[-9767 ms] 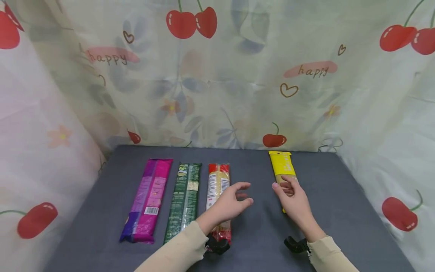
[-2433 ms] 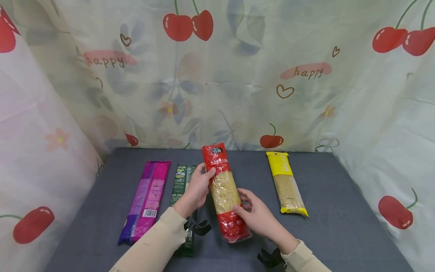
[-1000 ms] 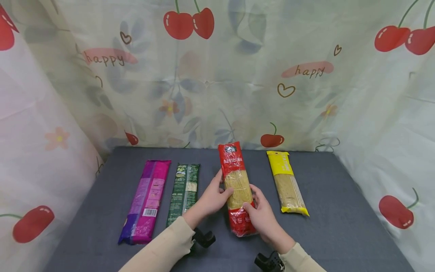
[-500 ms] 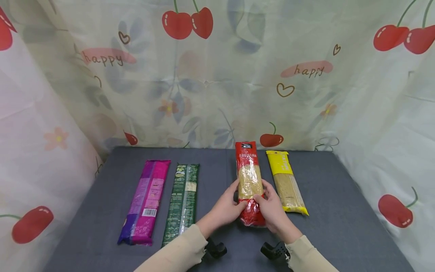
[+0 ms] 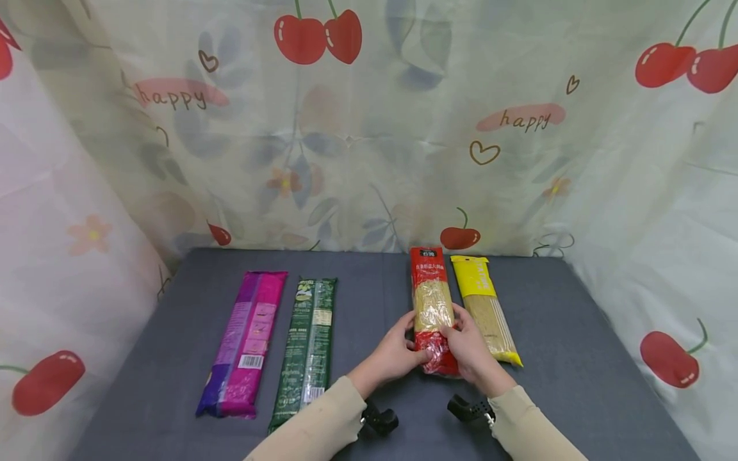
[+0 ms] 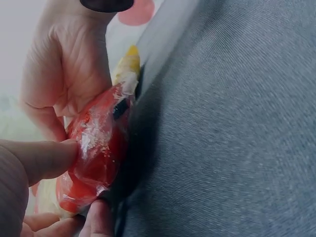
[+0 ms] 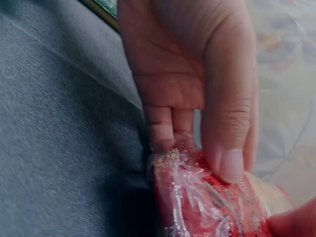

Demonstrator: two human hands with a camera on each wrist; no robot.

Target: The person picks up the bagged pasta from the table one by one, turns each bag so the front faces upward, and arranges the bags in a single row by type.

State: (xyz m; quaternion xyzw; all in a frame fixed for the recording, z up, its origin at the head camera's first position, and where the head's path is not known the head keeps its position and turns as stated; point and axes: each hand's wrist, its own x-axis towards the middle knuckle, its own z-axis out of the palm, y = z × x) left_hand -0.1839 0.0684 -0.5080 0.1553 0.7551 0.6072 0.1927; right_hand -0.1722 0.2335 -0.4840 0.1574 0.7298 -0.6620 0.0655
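Observation:
A red pack of spaghetti point(image 5: 432, 301) with a see-through middle lies lengthwise between my two hands, its top close to the table's back edge. My left hand point(image 5: 394, 352) grips its near left end. In the right wrist view that left hand point(image 7: 182, 64) has its thumb on top and fingers underneath. My right hand point(image 5: 473, 349) holds the near right side, thumb on the front. The left wrist view shows a shadow under the pack point(image 6: 98, 148) on the cloth. Just right of it lies a yellow pack of spaghetti point(image 5: 487, 307), partly behind my right hand.
On the left lie a pink and purple pack point(image 5: 248, 339) and a green pack point(image 5: 308, 346), the green one's near end by my left sleeve. A dark grey cloth covers the table point(image 5: 369, 294). A printed curtain point(image 5: 357, 160) closes off the back and sides.
Both hands first hovered empty; the red pack lay beside the green one. It was picked up, turned printed front up and carried right, and is now lower, beside the yellow pack.

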